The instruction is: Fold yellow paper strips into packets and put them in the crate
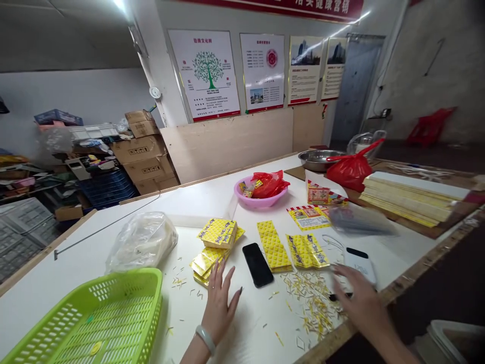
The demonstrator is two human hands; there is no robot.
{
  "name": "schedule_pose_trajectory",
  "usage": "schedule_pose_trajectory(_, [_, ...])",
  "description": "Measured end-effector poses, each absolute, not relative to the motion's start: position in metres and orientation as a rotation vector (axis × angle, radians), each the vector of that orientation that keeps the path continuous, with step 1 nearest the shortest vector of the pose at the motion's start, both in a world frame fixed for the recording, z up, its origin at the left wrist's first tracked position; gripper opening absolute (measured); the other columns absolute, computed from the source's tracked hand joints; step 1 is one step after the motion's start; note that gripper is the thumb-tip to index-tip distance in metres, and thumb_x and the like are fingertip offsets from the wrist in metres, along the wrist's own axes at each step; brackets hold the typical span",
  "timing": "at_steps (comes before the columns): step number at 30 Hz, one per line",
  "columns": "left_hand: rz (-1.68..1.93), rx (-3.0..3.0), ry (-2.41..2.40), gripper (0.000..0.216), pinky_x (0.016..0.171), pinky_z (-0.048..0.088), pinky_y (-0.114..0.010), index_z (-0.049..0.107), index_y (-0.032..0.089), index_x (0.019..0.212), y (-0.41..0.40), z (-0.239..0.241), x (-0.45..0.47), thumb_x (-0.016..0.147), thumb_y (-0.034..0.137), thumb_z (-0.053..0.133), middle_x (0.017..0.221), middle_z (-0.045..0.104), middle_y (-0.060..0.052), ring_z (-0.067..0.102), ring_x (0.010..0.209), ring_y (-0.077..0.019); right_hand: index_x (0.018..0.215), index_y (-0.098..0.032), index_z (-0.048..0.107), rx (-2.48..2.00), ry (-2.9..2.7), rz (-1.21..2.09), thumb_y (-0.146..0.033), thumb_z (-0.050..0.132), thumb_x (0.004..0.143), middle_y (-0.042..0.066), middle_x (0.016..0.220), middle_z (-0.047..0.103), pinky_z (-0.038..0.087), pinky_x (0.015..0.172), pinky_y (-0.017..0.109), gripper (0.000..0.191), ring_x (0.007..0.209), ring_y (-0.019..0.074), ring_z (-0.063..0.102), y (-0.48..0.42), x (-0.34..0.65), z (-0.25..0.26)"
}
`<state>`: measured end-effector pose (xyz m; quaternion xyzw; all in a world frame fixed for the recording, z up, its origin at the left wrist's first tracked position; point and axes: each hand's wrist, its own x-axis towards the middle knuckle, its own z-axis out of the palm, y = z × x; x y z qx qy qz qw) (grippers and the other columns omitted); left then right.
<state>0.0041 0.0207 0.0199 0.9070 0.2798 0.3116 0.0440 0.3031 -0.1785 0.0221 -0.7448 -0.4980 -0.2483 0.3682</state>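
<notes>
My left hand (220, 306) is open, fingers spread, its fingertips at the near edge of a stack of yellow printed packets (217, 233). It holds nothing. A black phone (257, 265) lies just right of it. Blurred by motion, my right hand (358, 298) hovers at the table's right edge with its fingers apart. Beside it are a white power bank (359, 265) and a small dark object (333, 297), partly hidden beneath the hand. Ahead lie a strip of yellow packets (273, 247) and a shorter yellow piece (307, 251). Thin yellow trimmings (316, 308) are scattered near my right hand.
A green plastic basket (157, 288) stands at left, with a clear plastic bag (142, 240) behind it. Farther back are a pink basin (261, 202), a red plastic bag (350, 169), a metal bowl (318, 161) and a stack of yellow-edged sheets (409, 199).
</notes>
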Motion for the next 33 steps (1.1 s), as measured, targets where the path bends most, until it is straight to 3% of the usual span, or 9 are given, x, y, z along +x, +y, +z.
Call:
schedule_pose_trajectory(3, [0.928, 2.761, 0.811, 0.053, 0.109, 0.033, -0.055, 0.03, 0.027, 0.142, 0.004, 0.016, -0.006, 0.091, 0.02, 0.045, 0.152, 0.025, -0.01, 0.016, 0.143, -0.0281, 0.127, -0.011, 0.054, -1.966, -1.709, -0.588, -0.02, 0.044, 0.084, 0.012, 0.13, 0.057, 0.035, 0.108, 0.043, 0.045, 0.132, 0.0259, 0.039, -0.122, 0.28, 0.014])
schedule_pose_trajectory(6, [0.938, 2.762, 0.796, 0.055, 0.108, 0.036, -0.053, 0.032, 0.027, 0.141, -0.001, 0.003, -0.019, 0.089, 0.013, 0.042, 0.152, 0.026, -0.01, 0.018, 0.143, -0.0272, 0.13, -0.006, 0.052, -2.066, -1.878, -0.604, -0.017, 0.048, 0.076, 0.014, 0.139, 0.049, 0.029, 0.112, 0.045, 0.055, 0.135, 0.0276, 0.035, -0.08, 0.265, -0.007])
schedule_pose_trajectory(12, [1.096, 2.695, 0.876, 0.053, 0.103, 0.04, -0.051, 0.041, 0.025, 0.136, 0.004, -0.016, -0.028, 0.086, 0.008, 0.043, 0.148, 0.032, -0.01, 0.02, 0.141, -0.0274, 0.108, -0.009, 0.067, -2.017, -1.869, -0.882, -0.005, 0.046, 0.078, 0.014, 0.115, 0.067, 0.043, 0.1, 0.041, 0.036, 0.108, 0.0252, 0.06, -0.07, 0.274, -0.045])
schedule_pose_trajectory(22, [1.453, 2.589, 0.913, 0.046, 0.098, 0.043, -0.046, 0.059, 0.023, 0.116, 0.027, -0.053, -0.014, 0.078, 0.002, 0.044, 0.128, 0.054, -0.011, 0.04, 0.13, -0.0282, 0.093, -0.017, 0.068, -1.7, -1.733, -0.962, -0.001, 0.04, 0.085, 0.006, 0.096, 0.073, 0.038, 0.104, 0.039, 0.033, 0.102, 0.0193, 0.064, -0.074, 0.276, -0.035])
schedule_pose_trajectory(24, [1.443, 2.57, 0.902, 0.044, 0.099, 0.042, -0.047, 0.058, 0.022, 0.118, 0.027, -0.054, -0.016, 0.08, 0.004, 0.044, 0.13, 0.053, -0.011, 0.04, 0.13, -0.0281, 0.094, -0.019, 0.067, -1.708, -1.783, -0.86, -0.004, 0.041, 0.087, 0.006, 0.098, 0.073, 0.036, 0.107, 0.04, 0.031, 0.106, 0.019, 0.063, -0.077, 0.277, -0.031])
schedule_pose_trajectory(27, [1.382, 2.549, 0.867, 0.043, 0.101, 0.041, -0.048, 0.054, 0.022, 0.124, 0.023, -0.046, -0.02, 0.083, 0.009, 0.044, 0.134, 0.049, -0.012, 0.037, 0.133, -0.028, 0.107, -0.02, 0.065, -1.819, -1.897, -0.535, -0.019, 0.049, 0.089, 0.007, 0.119, 0.066, 0.031, 0.111, 0.047, 0.024, 0.121, 0.023, 0.053, -0.079, 0.281, -0.021])
schedule_pose_trajectory(30, [1.287, 2.564, 0.873, 0.043, 0.101, 0.042, -0.05, 0.052, 0.023, 0.126, 0.02, -0.04, -0.024, 0.085, 0.013, 0.046, 0.137, 0.046, -0.012, 0.034, 0.134, -0.0282, 0.13, -0.018, 0.053, -1.952, -1.868, -0.157, -0.035, 0.056, 0.086, 0.011, 0.137, 0.052, 0.033, 0.109, 0.051, 0.047, 0.131, 0.0272, 0.043, -0.077, 0.288, -0.009])
schedule_pose_trajectory(33, [1.209, 2.596, 0.907, 0.044, 0.101, 0.043, -0.052, 0.051, 0.025, 0.127, 0.02, -0.039, -0.028, 0.085, 0.013, 0.047, 0.139, 0.044, -0.011, 0.033, 0.135, -0.0291, 0.131, -0.023, 0.054, -1.99, -1.818, 0.062, -0.043, 0.053, 0.088, 0.009, 0.138, 0.051, 0.023, 0.112, 0.058, 0.047, 0.136, 0.0283, 0.035, -0.072, 0.297, 0.003])
